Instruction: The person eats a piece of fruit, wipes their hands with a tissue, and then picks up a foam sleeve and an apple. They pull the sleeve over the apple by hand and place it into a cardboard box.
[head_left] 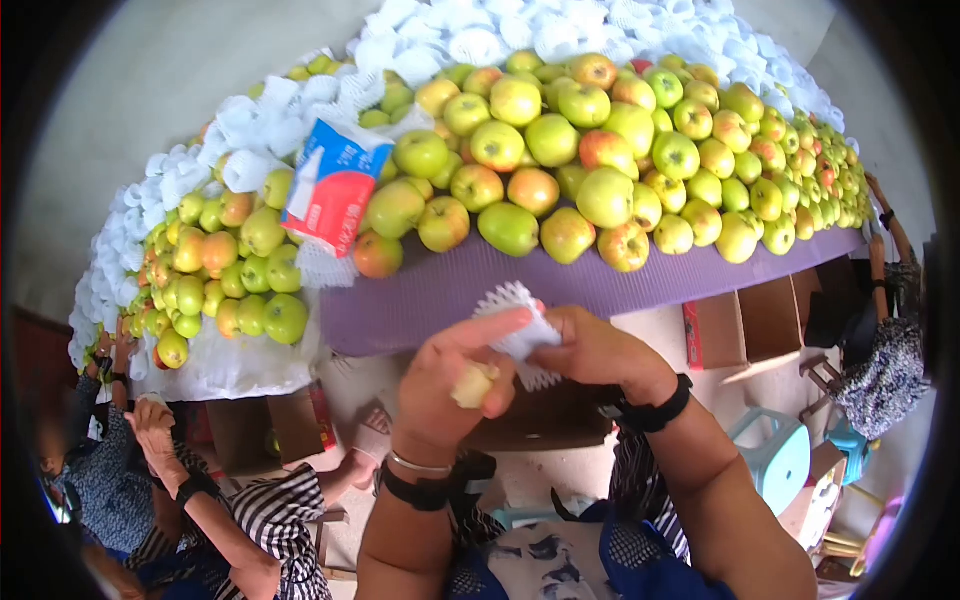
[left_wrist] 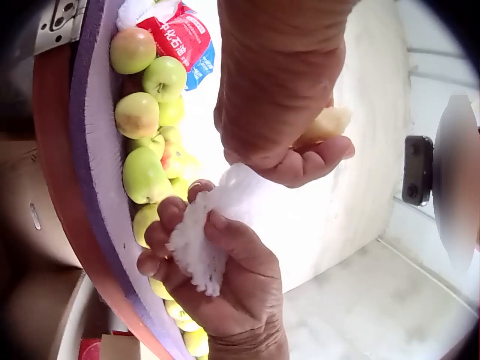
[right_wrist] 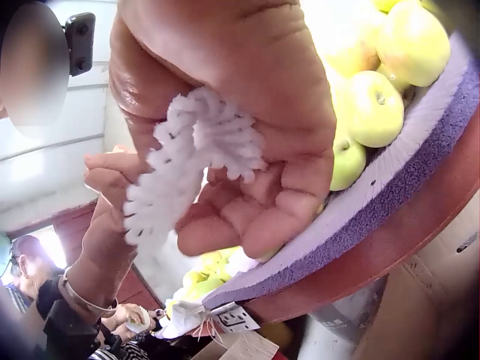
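Note:
In the head view, my right hand [head_left: 605,350] pinches a white foam fruit net [head_left: 525,335] between thumb and fingers. The right wrist view shows the foam net [right_wrist: 169,172] folded in that hand, its scalloped edge sticking out. My left hand [head_left: 450,375] is on the net's other side, its index finger stretched along it. Curled lower fingers of this hand hold a pale yellow chunk [head_left: 474,384], which resembles a piece of apple flesh; the left wrist view shows the chunk [left_wrist: 326,126] too. Both hands are in front of the table edge, just below the apples [head_left: 567,236].
White foam nets [head_left: 560,30] lie heaped behind the apples. A red and blue packet [head_left: 338,185] rests on the pile at left. Purple padding [head_left: 420,305] covers the table edge. Cardboard boxes [head_left: 715,330] and a light blue stool [head_left: 775,455] stand below. Other people work at both sides.

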